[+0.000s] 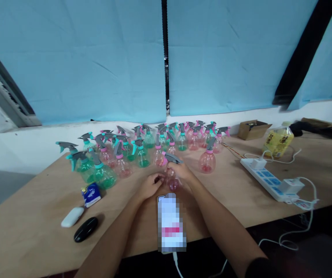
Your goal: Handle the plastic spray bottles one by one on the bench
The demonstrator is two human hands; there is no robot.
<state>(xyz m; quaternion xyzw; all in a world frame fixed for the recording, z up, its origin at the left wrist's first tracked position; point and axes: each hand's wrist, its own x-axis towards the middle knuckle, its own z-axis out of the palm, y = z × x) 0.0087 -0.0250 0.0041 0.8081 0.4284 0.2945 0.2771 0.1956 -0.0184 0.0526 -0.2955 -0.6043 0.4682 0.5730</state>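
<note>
My right hand (180, 170) is closed round the neck of a clear pink spray bottle (172, 182) with a grey and pink trigger head, upright just behind the phone. Just left of that bottle, my left hand (151, 186) rests on the table with curved fingers and a gap between thumb and fingers. Its fingertips are close to the bottle; whether they touch it I cannot tell. Behind both hands stand several pink and green spray bottles, among them a green one (105, 175) at the left and a pink one (207, 161) at the right.
A phone (171, 224) on a white cable lies between my forearms. Left are a blue packet (90, 194), a white case (72, 217) and a black oval object (85, 229). Right are a power strip (266, 179), a yellow-labelled jug (278, 141) and a cardboard box (253, 130).
</note>
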